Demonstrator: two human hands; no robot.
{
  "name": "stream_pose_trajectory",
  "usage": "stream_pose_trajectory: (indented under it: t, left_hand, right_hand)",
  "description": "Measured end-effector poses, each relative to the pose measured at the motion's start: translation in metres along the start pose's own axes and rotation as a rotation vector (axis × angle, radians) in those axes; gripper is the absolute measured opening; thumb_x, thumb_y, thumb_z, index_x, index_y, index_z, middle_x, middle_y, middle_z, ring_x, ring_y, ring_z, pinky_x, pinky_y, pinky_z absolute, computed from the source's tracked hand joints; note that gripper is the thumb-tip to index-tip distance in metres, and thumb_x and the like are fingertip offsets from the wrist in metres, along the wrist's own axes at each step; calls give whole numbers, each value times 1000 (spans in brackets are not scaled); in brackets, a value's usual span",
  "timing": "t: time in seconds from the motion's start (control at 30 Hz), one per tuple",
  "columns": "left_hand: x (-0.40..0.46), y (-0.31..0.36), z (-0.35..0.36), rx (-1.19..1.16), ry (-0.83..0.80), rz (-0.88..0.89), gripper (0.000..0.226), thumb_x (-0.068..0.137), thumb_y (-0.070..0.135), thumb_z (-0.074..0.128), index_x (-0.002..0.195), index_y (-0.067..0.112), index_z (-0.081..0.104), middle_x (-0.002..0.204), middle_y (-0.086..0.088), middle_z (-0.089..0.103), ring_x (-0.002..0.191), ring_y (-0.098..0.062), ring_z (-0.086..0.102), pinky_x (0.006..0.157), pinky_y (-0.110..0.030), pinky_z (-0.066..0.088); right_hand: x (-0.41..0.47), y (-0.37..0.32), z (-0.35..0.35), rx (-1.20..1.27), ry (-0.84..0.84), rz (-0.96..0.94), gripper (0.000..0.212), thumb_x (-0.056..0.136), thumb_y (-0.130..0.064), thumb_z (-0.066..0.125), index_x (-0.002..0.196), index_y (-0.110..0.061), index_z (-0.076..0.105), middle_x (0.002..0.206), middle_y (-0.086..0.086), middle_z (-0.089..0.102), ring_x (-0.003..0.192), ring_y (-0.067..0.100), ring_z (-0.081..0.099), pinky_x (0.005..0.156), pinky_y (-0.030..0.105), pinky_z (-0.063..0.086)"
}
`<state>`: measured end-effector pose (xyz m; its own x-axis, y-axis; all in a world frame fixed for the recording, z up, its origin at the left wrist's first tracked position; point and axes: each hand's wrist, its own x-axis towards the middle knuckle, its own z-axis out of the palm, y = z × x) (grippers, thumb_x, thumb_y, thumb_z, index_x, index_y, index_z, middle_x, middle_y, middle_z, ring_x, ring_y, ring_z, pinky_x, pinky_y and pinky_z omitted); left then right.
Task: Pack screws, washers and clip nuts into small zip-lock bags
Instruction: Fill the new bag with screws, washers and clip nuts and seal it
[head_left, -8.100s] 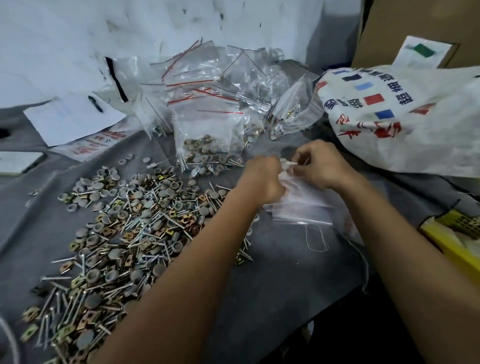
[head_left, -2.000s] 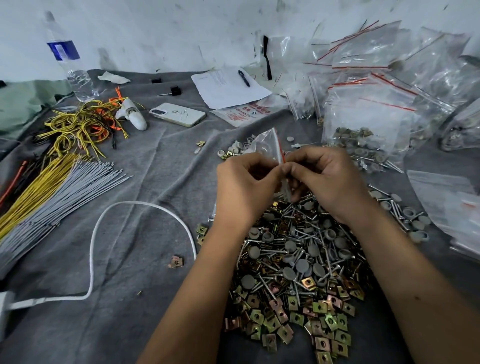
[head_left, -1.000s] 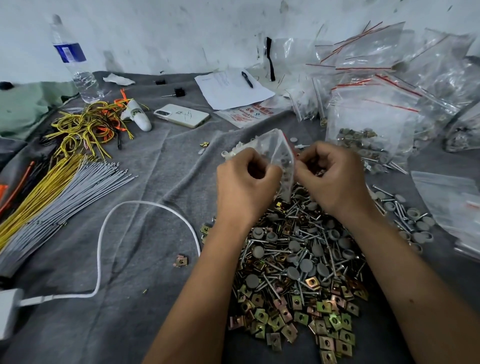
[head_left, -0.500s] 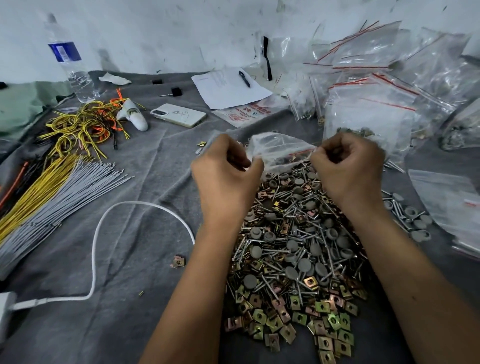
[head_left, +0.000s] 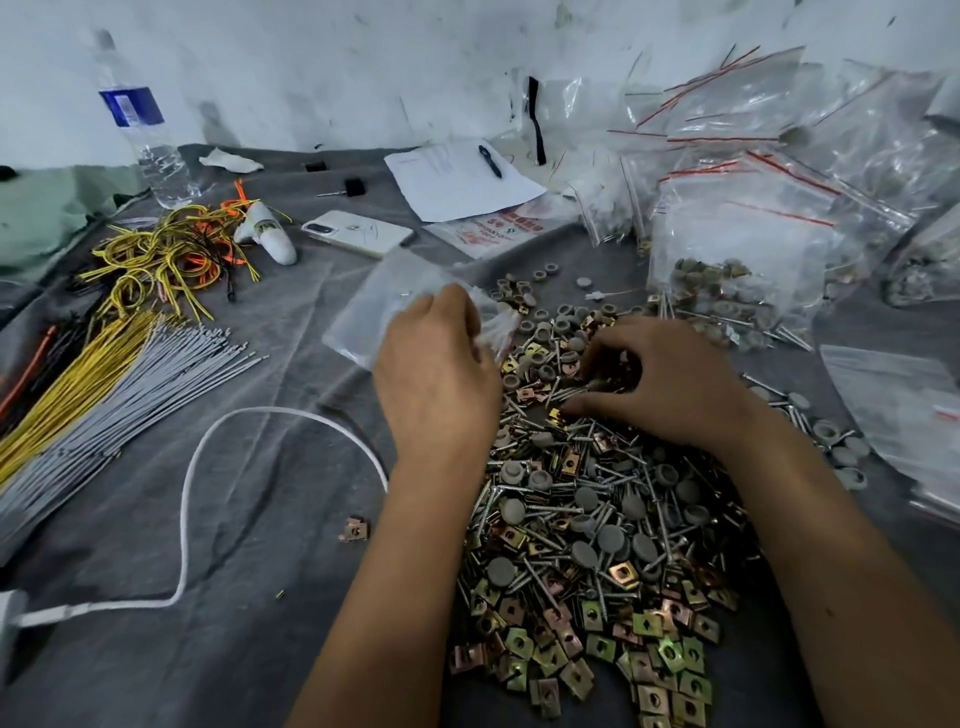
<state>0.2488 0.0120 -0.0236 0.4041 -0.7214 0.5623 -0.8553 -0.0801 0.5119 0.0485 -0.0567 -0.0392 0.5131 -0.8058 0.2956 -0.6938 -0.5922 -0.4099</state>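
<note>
Head view: at frame centre the left hand (head_left: 436, 384) grips a small clear bag (head_left: 384, 306), its fingers curled round the bag's bunched mouth; its contents cannot be made out. The right hand (head_left: 660, 387) reaches into the pile of screws, washers and clip nuts (head_left: 587, 530) on the grey bench (head_left: 249, 519), fingers bent and spread, tips touching the hardware. At upper right, a larger zip bag (head_left: 737, 265) holds screws and washers.
</note>
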Motion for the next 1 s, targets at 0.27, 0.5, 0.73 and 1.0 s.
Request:
stream_pose_trajectory:
  t: [0.27,0.5,0.73,1.0]
  left_hand:
    - [-2,-6,7,-80,-199,-66,9,84,12,65,79,19,69,79,0,68,77,-20,64,67,-35,54]
    - [-3,-3,8,-151,-198,-49,6,87,16,75,86,19,81,84,2,75,79,-15,69,73,-32,58]
    - [-5,3,14,-305,-247,-15,2,88,20,81,87,20,82,78,6,75,73,-6,67,66,-21,51]
    - [-2,5,12,-570,-145,-110,8,89,11,79,81,14,80,66,4,72,57,-13,69,58,-39,61]
  right_hand:
    - [3,5,-3,61,99,-3,7,85,-30,82,91,-29,78,78,-22,66,75,-12,60,70,15,46]
    - [4,7,2,26,-28,7,11,88,-32,79,94,-23,78,83,-21,61,75,-8,56,67,10,38]
    - [3,-24,0,323,295,-198,7,94,-19,73,98,-14,73,90,-8,72,83,2,67,73,14,49]
    - [2,-30,7,314,198,-198,10,100,-21,65,106,-13,63,90,-9,75,75,-1,71,69,25,59]
